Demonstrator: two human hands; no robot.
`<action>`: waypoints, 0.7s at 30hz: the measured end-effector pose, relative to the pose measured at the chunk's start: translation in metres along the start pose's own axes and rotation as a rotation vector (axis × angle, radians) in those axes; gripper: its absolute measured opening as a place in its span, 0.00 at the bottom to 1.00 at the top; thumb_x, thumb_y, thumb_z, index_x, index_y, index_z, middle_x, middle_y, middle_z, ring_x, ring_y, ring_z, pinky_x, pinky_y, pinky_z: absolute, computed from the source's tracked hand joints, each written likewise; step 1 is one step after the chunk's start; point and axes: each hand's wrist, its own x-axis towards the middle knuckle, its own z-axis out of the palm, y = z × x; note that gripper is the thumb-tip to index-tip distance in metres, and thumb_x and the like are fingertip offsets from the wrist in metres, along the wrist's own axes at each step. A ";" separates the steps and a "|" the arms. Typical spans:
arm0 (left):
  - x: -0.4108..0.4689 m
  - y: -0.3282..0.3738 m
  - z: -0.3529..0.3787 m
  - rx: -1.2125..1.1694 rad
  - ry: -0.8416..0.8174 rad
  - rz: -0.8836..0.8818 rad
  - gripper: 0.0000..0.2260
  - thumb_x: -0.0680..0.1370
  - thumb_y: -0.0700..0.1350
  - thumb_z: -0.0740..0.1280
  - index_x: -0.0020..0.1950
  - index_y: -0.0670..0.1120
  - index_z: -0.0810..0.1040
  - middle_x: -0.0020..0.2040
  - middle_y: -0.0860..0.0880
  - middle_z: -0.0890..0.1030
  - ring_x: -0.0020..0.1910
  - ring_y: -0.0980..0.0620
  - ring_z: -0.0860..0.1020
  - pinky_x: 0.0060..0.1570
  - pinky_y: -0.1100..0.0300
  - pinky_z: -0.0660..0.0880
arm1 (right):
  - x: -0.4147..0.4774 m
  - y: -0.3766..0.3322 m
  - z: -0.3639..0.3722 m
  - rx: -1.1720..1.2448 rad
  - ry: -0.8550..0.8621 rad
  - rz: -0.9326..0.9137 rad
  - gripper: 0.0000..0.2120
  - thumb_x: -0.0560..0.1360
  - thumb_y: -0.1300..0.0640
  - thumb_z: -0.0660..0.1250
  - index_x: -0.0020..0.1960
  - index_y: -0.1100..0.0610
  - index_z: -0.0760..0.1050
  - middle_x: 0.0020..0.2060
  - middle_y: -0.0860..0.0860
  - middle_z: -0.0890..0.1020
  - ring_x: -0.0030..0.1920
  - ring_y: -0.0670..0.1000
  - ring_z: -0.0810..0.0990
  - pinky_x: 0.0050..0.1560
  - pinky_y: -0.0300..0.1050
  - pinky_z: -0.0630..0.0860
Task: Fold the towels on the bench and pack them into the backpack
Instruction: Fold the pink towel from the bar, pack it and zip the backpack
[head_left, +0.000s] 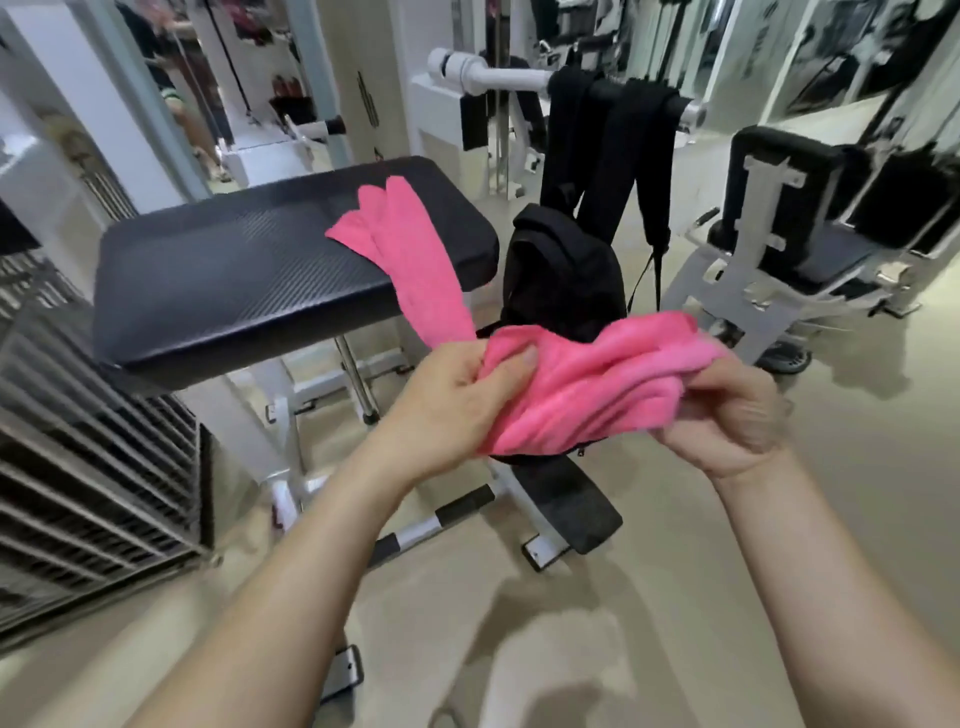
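Pink terry cloth, soft and nappy, was bunched into thick folds between both hands. The left hand (457, 400) gripped the towel (587, 384) at one end, thumb pressed flat on top and fingers curled out of sight beneath. The right hand (727, 415) gripped the other end with fingers clenched round the cloth, its outline smeared by blur.

From the left hand a long flat strip (415, 260) of the same pink ran up onto the bench (234, 280), its far end lying spread there in rounded lobes. Whether this was one towel or a second one could not be told.

The bench had a wide black cushioned top with rounded corners and a fine ribbed weave, on white metal legs. Just right of it, behind the towel, hung the backpack (566, 270). It was of matte black fabric, rounded at the top, its lower part hidden by the cloth, with only a zip pull (581, 451) showing below. Black straps (613, 145) ran up from it over a white tubular bar (509, 78). Whether its mouth was open could not be made out.

A low pad (576, 512), narrow and black, lay beneath the hands. A dark slatted grille (78, 441) was cut off at the left edge. At right stood a blurred seat (779, 176), black cushions on a white frame. The floor (649, 597) was smooth, pale beige.
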 end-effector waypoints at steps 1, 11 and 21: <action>-0.008 -0.001 0.002 0.021 -0.104 -0.042 0.22 0.78 0.54 0.62 0.41 0.34 0.76 0.29 0.50 0.73 0.27 0.55 0.69 0.31 0.60 0.66 | 0.001 -0.003 0.007 -0.100 0.093 -0.031 0.16 0.64 0.72 0.65 0.52 0.67 0.79 0.46 0.62 0.83 0.51 0.59 0.82 0.60 0.57 0.76; -0.053 0.009 -0.040 -0.340 0.161 -0.191 0.11 0.75 0.52 0.67 0.41 0.45 0.80 0.38 0.45 0.79 0.37 0.49 0.76 0.39 0.57 0.70 | 0.021 0.036 0.070 -0.930 -0.079 0.217 0.24 0.72 0.51 0.72 0.67 0.44 0.72 0.63 0.45 0.79 0.66 0.41 0.74 0.66 0.43 0.69; -0.078 -0.038 -0.149 0.330 0.667 0.106 0.19 0.80 0.53 0.62 0.39 0.38 0.76 0.31 0.47 0.74 0.32 0.60 0.68 0.34 0.60 0.66 | 0.089 0.103 0.087 -1.935 -0.107 0.481 0.10 0.68 0.55 0.71 0.31 0.55 0.73 0.27 0.49 0.75 0.29 0.51 0.72 0.28 0.40 0.67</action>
